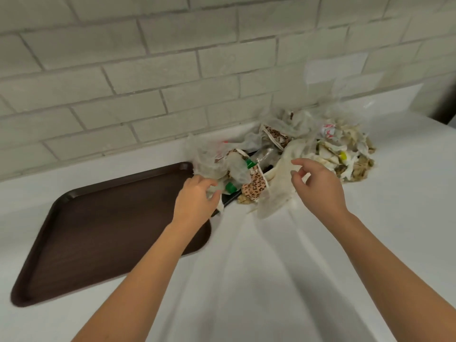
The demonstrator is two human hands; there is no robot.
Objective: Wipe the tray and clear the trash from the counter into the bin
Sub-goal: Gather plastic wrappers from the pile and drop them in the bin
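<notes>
Head view looks down on a grey brick wall (148, 70) behind a white counter (271, 267). A brown tray (98, 230) lies flat on the counter at the left with nothing on it, and no cloth for wiping it shows. The trash pile (320, 134) sits on the counter against the wall, just right of the tray's far corner, and the bin is out of sight.

Both arms reach into the pile. The left hand (195, 201) is at the near left edge, over the tray's corner, with fingers curled and closed on crumpled clear plastic (212, 156). The right hand (318, 183) hovers at the pile's near middle with thumb and fingers bent above a white paper sheet (276, 193). Blur hides whether it pinches the sheet or holds nothing.

Smaller pieces lie loose in the heap: soiled napkins (345, 156) on the right, a leopard-print wrapper (254, 188) and two green caps (230, 187) near the left hand.

The step looks like gathering the heap for the bin. The main risk is scatter, because the pile is loose and mixed. Lifting by thin plastic or one sheet could let caps and wet scraps slide out, onto the tray or off the counter's edge. Dragging the soiled napkins could smear the counter. A two-handed scoop under the heap seems the safer move.
</notes>
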